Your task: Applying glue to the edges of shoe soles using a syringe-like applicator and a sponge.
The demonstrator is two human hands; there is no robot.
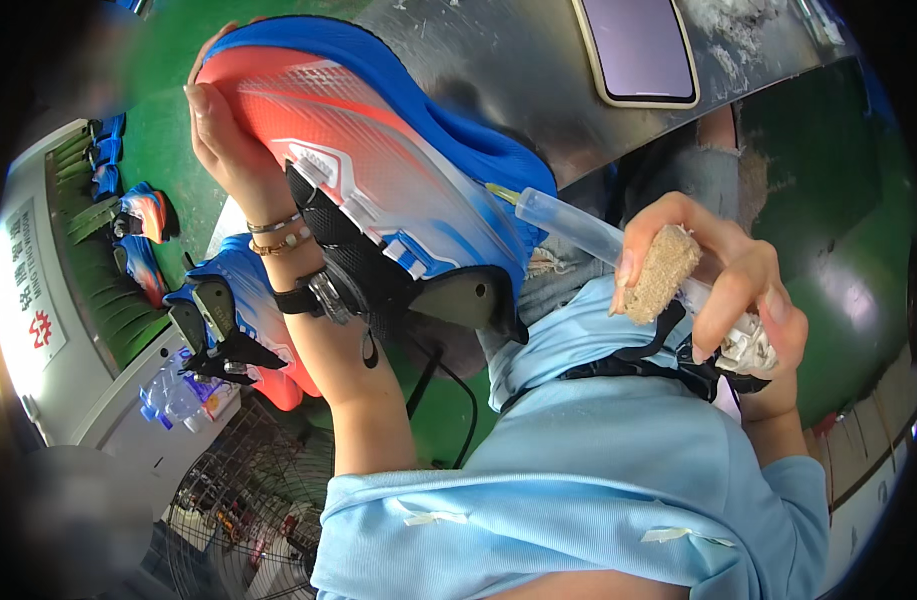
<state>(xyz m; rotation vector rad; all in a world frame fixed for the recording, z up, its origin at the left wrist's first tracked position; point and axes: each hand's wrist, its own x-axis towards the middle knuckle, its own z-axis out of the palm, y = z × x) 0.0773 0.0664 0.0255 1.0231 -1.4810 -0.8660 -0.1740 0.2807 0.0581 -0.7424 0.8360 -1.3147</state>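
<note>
While left hand (228, 150) grips shoe (378, 140), right hand (746, 280) clasps tube (568, 225), block (661, 275); metal table (528, 90), green floor (843, 345).

Two hands (225, 135) (723, 238), one held shoe (378, 150), one tube (570, 222), one phone (640, 50).

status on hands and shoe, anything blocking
Left hand holding shoe. Right hand gripping translucent applicator, tan block. Tip by blue sole, contact unclear. No obstruction seen.

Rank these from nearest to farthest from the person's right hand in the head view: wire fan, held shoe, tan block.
1. Tan block: in the right hand.
2. Held shoe: leftward, in the left hand.
3. Wire fan: far lower left.
</note>
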